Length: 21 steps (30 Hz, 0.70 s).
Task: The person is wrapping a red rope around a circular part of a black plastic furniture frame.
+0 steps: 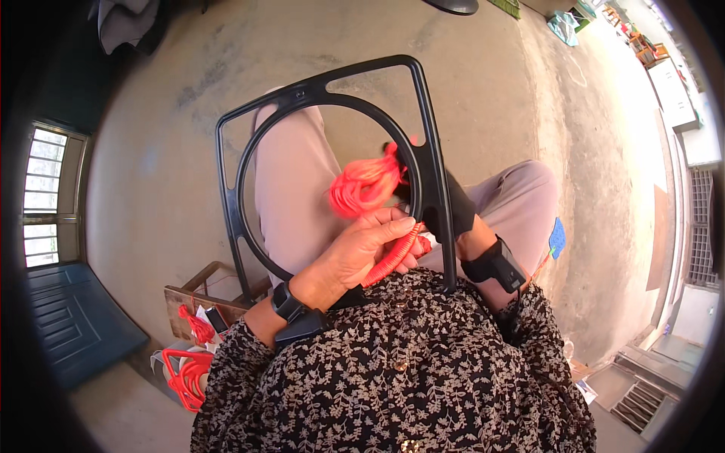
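A black frame (436,177) with a large round ring inside stands tilted over my lap. Tightly wound red cord (393,259) covers the ring's lower right part. My left hand (361,243) is closed around the ring there, thumb lying along the windings. Just above it hangs a loose hank of red cord (362,189), blurred by motion. My right hand (450,198), in a black glove, reaches behind the frame's right side and grips the hank at its upper end. The frame hides part of its fingers.
A wooden stool (181,308) at my left bears another red cord bundle (198,325). Below it is a red cord-wound piece (187,377). A blue panelled door (79,317) stands at the left, a white cabinet (671,92) far right. A blue object (556,238) lies beside my right knee.
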Each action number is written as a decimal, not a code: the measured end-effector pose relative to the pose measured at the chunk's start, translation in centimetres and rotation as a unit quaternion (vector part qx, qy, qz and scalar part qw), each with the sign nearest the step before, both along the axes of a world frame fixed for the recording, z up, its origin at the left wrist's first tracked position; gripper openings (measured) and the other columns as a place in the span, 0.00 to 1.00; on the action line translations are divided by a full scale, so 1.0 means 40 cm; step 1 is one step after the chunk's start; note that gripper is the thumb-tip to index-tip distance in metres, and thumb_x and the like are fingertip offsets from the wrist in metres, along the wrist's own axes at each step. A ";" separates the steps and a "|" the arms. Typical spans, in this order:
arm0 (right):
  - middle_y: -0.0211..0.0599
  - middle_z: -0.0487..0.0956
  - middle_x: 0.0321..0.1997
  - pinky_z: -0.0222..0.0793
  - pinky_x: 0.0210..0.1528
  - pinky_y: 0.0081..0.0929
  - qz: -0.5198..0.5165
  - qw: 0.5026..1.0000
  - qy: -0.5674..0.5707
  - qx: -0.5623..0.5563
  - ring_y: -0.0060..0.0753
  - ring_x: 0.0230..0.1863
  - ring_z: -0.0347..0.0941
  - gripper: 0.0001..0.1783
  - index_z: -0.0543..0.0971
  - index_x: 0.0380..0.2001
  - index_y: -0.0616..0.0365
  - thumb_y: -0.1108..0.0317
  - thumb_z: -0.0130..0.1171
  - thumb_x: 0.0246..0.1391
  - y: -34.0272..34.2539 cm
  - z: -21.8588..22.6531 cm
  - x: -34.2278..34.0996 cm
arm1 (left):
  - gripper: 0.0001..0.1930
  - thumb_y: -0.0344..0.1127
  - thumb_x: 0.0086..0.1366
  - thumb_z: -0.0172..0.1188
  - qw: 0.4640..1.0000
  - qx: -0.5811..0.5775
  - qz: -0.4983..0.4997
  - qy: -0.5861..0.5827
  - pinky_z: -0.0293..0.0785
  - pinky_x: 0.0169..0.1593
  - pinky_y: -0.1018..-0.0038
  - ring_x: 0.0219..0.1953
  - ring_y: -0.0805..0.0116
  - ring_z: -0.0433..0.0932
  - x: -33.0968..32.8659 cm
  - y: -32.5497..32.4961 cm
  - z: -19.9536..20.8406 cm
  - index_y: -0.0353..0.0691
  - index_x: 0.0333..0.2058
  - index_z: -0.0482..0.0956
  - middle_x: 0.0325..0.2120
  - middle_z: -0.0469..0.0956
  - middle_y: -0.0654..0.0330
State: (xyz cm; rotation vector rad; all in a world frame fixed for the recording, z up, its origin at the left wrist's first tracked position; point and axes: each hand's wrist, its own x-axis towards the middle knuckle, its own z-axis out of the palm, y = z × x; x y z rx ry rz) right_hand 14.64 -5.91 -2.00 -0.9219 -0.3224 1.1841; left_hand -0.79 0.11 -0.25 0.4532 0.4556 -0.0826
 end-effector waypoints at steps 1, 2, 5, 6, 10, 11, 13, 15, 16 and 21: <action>0.41 0.79 0.37 0.72 0.46 0.31 0.000 1.000 0.000 0.000 0.35 0.38 0.76 0.21 0.72 0.48 0.63 0.60 0.53 0.58 -0.005 0.005 -0.003 | 0.11 0.36 0.66 0.52 0.998 -0.037 -0.017 -0.042 0.79 0.33 0.73 0.29 0.65 0.80 -0.007 0.006 -0.012 0.34 0.40 0.72 0.31 0.78 0.53; 0.42 0.78 0.38 0.72 0.46 0.32 0.067 0.995 0.076 0.009 0.35 0.38 0.76 0.23 0.71 0.49 0.65 0.56 0.49 0.60 -0.009 0.008 -0.004 | 0.11 0.36 0.66 0.52 0.998 -0.037 -0.016 -0.042 0.79 0.33 0.73 0.29 0.65 0.80 -0.010 -0.004 -0.016 0.34 0.40 0.72 0.31 0.78 0.53; 0.46 0.77 0.40 0.72 0.46 0.32 0.166 0.969 0.170 0.066 0.36 0.41 0.75 0.33 0.66 0.53 0.68 0.46 0.41 0.61 -0.015 0.055 -0.008 | 0.13 0.31 0.63 0.55 0.984 -0.022 0.113 -0.139 0.76 0.46 0.73 0.42 0.67 0.78 -0.022 -0.017 -0.066 0.32 0.45 0.73 0.44 0.76 0.55; 0.46 0.77 0.41 0.72 0.46 0.32 0.190 0.935 0.283 0.098 0.38 0.41 0.75 0.34 0.64 0.55 0.67 0.44 0.41 0.61 -0.019 0.066 0.001 | 0.13 0.31 0.63 0.55 0.983 -0.024 0.114 -0.139 0.76 0.46 0.73 0.42 0.67 0.78 -0.024 -0.022 -0.095 0.32 0.45 0.73 0.44 0.76 0.55; 0.43 0.76 0.44 0.71 0.48 0.33 0.084 0.990 0.109 -0.020 0.36 0.42 0.75 0.35 0.61 0.57 0.63 0.45 0.49 0.57 -0.038 0.104 -0.033 | 0.08 0.32 0.63 0.56 0.979 -0.015 0.155 -0.128 0.76 0.44 0.76 0.39 0.70 0.78 -0.010 -0.018 -0.076 0.33 0.37 0.74 0.39 0.77 0.56; 0.38 0.77 0.43 0.70 0.47 0.27 0.065 0.996 0.028 -0.046 0.27 0.41 0.75 0.30 0.65 0.55 0.64 0.55 0.56 0.55 -0.049 0.105 -0.034 | 0.06 0.31 0.63 0.56 0.982 0.014 0.158 -0.105 0.76 0.41 0.78 0.36 0.72 0.78 -0.007 -0.017 -0.080 0.34 0.35 0.74 0.35 0.77 0.57; 0.37 0.77 0.41 0.70 0.45 0.25 0.069 0.986 -0.072 -0.131 0.24 0.41 0.74 0.27 0.68 0.52 0.64 0.59 0.58 0.54 -0.085 0.098 -0.027 | 0.06 0.31 0.63 0.55 0.982 0.041 0.166 -0.081 0.76 0.38 0.80 0.32 0.75 0.78 -0.001 -0.013 -0.082 0.35 0.32 0.74 0.32 0.77 0.59; 0.31 0.78 0.36 0.68 0.40 0.19 0.062 0.949 -0.202 -0.233 0.17 0.37 0.72 0.19 0.75 0.43 0.65 0.64 0.61 0.51 -0.119 0.098 -0.039 | 0.05 0.31 0.64 0.55 0.992 0.040 0.121 -0.015 0.73 0.30 0.83 0.25 0.79 0.74 0.001 -0.007 -0.067 0.36 0.30 0.74 0.25 0.76 0.63; 0.31 0.78 0.36 0.68 0.40 0.19 0.064 0.949 -0.203 -0.234 0.17 0.37 0.72 0.19 0.75 0.43 0.65 0.64 0.61 0.51 -0.132 0.109 -0.041 | 0.05 0.31 0.64 0.55 0.992 0.038 0.122 -0.015 0.73 0.30 0.83 0.25 0.79 0.74 0.001 -0.008 -0.052 0.36 0.30 0.74 0.25 0.76 0.63; 0.30 0.78 0.34 0.67 0.36 0.18 0.099 0.927 -0.230 -0.279 0.16 0.33 0.71 0.17 0.76 0.41 0.63 0.65 0.62 0.50 -0.153 0.160 -0.050 | 0.06 0.30 0.64 0.54 0.993 0.046 0.112 0.009 0.69 0.25 0.82 0.21 0.80 0.71 -0.001 -0.013 -0.025 0.36 0.29 0.74 0.21 0.74 0.65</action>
